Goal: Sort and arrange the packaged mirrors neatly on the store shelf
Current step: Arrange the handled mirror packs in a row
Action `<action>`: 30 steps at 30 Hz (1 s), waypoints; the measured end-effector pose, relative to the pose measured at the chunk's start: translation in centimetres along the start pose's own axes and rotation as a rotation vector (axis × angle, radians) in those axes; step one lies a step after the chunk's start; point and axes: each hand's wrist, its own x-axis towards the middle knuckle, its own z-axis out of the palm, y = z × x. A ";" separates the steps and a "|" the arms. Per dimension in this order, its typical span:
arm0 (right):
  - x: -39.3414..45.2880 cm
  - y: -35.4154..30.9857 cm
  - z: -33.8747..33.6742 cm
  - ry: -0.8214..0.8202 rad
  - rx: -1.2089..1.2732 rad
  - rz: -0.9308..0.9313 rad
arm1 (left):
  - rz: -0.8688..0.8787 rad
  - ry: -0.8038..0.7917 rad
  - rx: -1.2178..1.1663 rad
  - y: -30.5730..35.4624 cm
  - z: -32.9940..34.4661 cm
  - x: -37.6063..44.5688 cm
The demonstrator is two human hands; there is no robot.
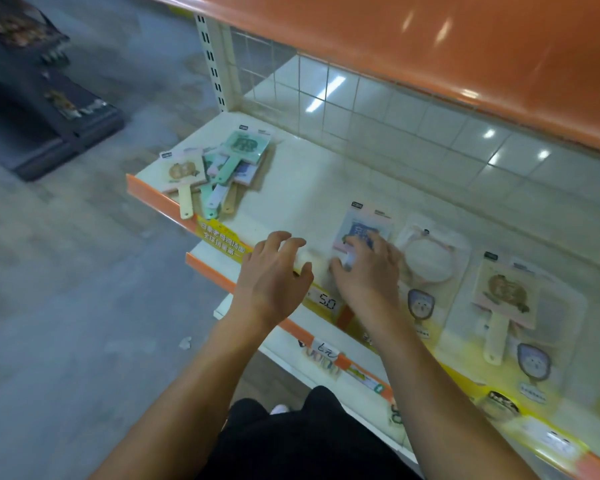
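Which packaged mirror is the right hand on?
The blue-printed mirror mid-shelf, under the right hand; the pile and the cream-handled one lie untouched.

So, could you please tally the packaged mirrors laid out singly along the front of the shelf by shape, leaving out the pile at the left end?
Square with a handle: 2, the blue one under the right hand and the pink one to its right.
Round in clear packaging: 1.
Total: 3.
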 end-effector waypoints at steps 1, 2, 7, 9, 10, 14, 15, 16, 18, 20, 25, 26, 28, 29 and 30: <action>0.1 0.1 0.0 0.008 0.006 -0.009 | 0.005 0.005 0.000 0.3 0.1 -0.1; 0.3 0.2 0.0 0.015 0.006 -0.019 | 0.005 0.006 0.002 0.5 0.1 -0.2; 1.1 0.6 -0.2 0.028 0.019 -0.041 | -0.002 0.019 0.012 1.1 0.3 0.1; 1.2 0.6 -0.2 0.049 0.017 -0.053 | -0.005 0.020 0.010 1.2 0.4 0.2; 1.4 0.7 -0.1 0.056 0.007 -0.063 | -0.003 0.013 0.009 1.2 0.5 0.2; 1.4 0.4 0.1 0.050 0.000 -0.049 | -0.013 -0.032 -0.002 0.9 0.7 0.4; 1.4 0.2 0.2 0.052 0.006 -0.040 | -0.010 -0.038 0.000 0.6 0.7 0.5; 1.5 -0.1 0.3 0.058 0.011 -0.032 | -0.002 -0.038 0.001 0.2 0.7 0.7; 1.9 -0.9 0.8 0.074 0.008 -0.010 | 0.017 -0.033 -0.009 -0.7 0.5 1.4; 2.4 -1.8 1.5 0.092 -0.007 0.014 | 0.034 -0.052 -0.012 -1.7 0.1 2.2; 3.5 -4.6 3.1 0.110 -0.010 0.087 | 0.099 -0.115 -0.011 -4.9 -1.5 4.8; 3.7 -5.2 3.3 0.109 -0.014 0.107 | 0.114 -0.121 -0.017 -5.4 -1.9 5.4; 4.0 -6.3 3.7 0.105 -0.020 0.151 | 0.148 -0.130 -0.020 -6.5 -2.4 6.6; 4.1 -6.8 3.9 0.102 -0.023 0.169 | 0.164 -0.137 -0.020 -6.9 -2.5 7.0; 4.1 -7.2 4.1 0.107 -0.030 0.182 | 0.180 -0.145 -0.024 -7.3 -2.7 7.4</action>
